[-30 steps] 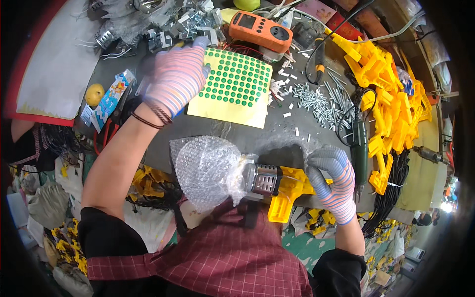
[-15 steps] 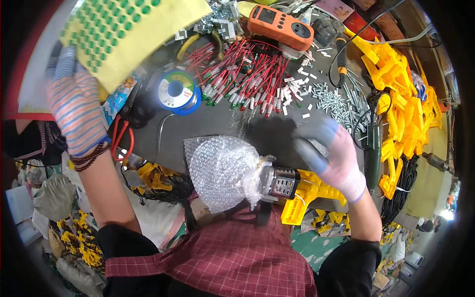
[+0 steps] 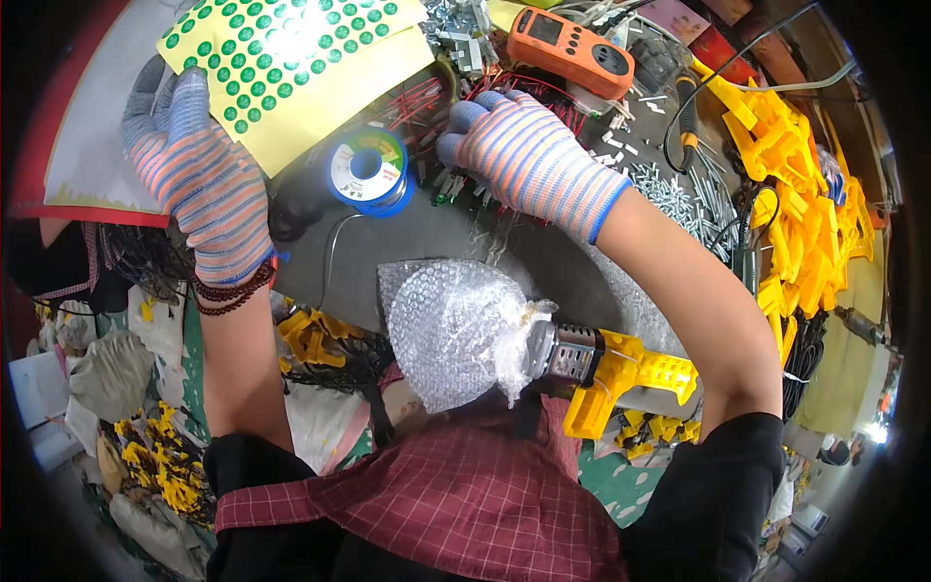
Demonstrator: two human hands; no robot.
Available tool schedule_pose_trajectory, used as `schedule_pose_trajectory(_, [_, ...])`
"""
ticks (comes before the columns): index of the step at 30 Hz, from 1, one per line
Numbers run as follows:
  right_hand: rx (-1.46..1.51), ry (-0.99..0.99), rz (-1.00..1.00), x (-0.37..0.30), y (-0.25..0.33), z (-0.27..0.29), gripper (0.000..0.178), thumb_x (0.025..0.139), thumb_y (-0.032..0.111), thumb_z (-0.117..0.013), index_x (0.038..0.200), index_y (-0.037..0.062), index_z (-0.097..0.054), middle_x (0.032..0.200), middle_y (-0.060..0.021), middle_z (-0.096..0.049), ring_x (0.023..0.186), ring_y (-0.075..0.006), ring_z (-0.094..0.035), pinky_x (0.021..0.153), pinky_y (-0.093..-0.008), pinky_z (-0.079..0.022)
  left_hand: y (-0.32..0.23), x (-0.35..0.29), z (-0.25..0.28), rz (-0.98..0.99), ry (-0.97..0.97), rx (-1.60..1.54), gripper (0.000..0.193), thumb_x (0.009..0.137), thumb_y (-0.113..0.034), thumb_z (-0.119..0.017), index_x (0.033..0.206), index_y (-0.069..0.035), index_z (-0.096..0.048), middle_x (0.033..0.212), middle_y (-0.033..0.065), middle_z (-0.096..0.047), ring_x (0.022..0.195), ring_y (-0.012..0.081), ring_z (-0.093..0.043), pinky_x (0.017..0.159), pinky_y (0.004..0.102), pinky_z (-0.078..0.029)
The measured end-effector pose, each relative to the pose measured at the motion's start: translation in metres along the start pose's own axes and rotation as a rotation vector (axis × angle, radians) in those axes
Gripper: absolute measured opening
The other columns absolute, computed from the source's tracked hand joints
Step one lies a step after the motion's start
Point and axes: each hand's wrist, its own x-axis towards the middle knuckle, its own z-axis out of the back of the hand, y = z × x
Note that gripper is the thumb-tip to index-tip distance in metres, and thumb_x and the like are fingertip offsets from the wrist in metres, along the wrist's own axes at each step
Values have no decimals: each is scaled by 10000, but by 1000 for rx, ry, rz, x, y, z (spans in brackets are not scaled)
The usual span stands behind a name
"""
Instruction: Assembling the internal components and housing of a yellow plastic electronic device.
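Observation:
A yellow sheet (image 3: 320, 92) with rows of round green stickers is at the upper left; my left hand (image 3: 208, 170), in a striped glove, grips its left edge. My gloved right hand (image 3: 533, 155) is over the red wires with clear ends (image 3: 470, 189), right of the sheet. Its fingers are bent together, their tips hidden, so whatever they may hold does not show. Nearer me lies a lamp-like piece with a perforated metal neck (image 3: 574, 354), a yellow plastic handle (image 3: 630, 376) and a round end in bubble wrap (image 3: 446, 325).
A blue solder spool (image 3: 388, 194) stands between my hands. An orange meter (image 3: 570, 53) lies at the back. Screws (image 3: 669, 199) and a soldering iron (image 3: 688, 116) are at the right, beside heaped yellow plastic parts (image 3: 776, 145). Metal clips (image 3: 461, 39) lie behind the wires.
My right hand has moved left and away from me, from above the yellow handle to the red wires. The sheet in my left hand has shifted slightly right.

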Motion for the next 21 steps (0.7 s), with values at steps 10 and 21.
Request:
schedule_pose_trajectory(10, [1348,-473,-528,-60,2,27,173,896,91,-690,1034,-10,-723,987,-61,-732,899,-88,-645,833,-256,-512,31,-6,-26,-28,128,-20,352,929,-66,-611,1244,39,-495,1124,135,-645,925,166,-663,779,296,-587])
schedule_pose_trajectory(21, [909,-402,-413,-25,-2,25,276,826,255,-738,1021,58,-741,929,-163,-725,877,-267,-705,832,-349,-539,23,-25,-21,69,125,141,368,869,-35,-692,1202,44,-559,1133,131,-667,933,183,-651,860,291,-517])
